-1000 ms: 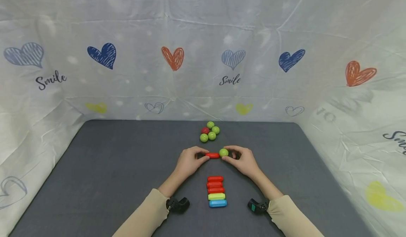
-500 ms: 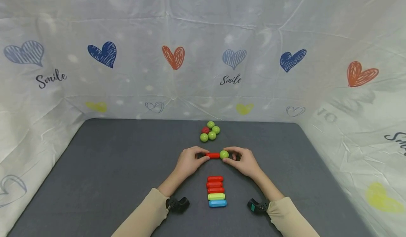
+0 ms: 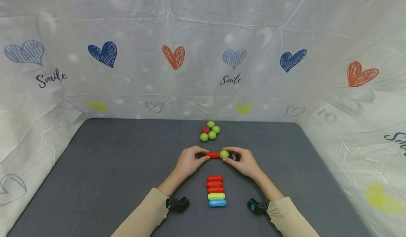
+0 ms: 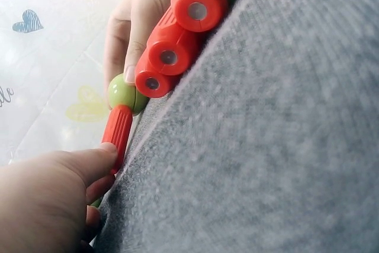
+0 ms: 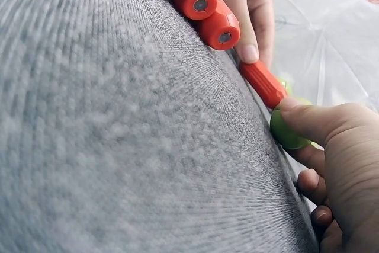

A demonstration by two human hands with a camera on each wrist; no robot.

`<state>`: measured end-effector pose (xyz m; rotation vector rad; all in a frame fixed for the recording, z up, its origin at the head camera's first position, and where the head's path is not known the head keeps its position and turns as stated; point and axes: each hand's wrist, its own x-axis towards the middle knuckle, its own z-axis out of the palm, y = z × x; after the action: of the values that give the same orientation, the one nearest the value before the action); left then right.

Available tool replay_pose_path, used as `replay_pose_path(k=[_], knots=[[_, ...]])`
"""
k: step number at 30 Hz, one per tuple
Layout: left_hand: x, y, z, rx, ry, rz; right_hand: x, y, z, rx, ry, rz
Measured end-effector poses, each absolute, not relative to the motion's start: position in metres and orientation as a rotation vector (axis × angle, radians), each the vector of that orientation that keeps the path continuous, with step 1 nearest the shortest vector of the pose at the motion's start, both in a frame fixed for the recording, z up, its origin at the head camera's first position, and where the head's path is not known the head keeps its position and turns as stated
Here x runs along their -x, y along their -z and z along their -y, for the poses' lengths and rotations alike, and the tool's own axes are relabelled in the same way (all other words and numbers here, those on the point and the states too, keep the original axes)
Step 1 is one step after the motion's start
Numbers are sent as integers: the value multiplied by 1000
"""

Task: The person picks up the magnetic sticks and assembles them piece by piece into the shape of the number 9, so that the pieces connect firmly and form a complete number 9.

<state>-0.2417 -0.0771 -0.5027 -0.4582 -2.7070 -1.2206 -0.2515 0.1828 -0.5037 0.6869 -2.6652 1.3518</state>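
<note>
My left hand [image 3: 189, 160] pinches a red ribbed magnetic rod [image 3: 213, 155] by its left end, thumb in front and index finger behind. At the rod's other end sits a glossy green ball [image 3: 224, 154], which my right hand [image 3: 242, 161] holds between thumb and fingertips. In the left wrist view, the ball [image 4: 122, 94] meets the end of the red rod [image 4: 118, 131] with no gap showing. The right wrist view has my thumb lying across the joint of rod [image 5: 263, 84] and ball [image 5: 287, 130].
Nearer me lies a column of rods side by side: several red ones [image 3: 215, 184], a yellow-green one [image 3: 216, 196] and a blue one [image 3: 217, 203], with round metal discs in their ends. Beyond my hands, several green balls [image 3: 212, 135] cluster around one red ball [image 3: 205, 130] on the grey tabletop [image 3: 127, 170].
The green ball in my right hand has shifted slightly toward me and come into line with the end of the red rod. My left hand has stayed almost still.
</note>
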Motion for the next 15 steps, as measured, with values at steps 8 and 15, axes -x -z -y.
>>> replay_pose_path(k=[8, 15], knots=[[241, 501, 77, 448, 1220, 2701, 251, 501, -183, -691, -1371, 2666], [242, 504, 77, 427, 1242, 2686, 251, 502, -183, -688, -1364, 2676]])
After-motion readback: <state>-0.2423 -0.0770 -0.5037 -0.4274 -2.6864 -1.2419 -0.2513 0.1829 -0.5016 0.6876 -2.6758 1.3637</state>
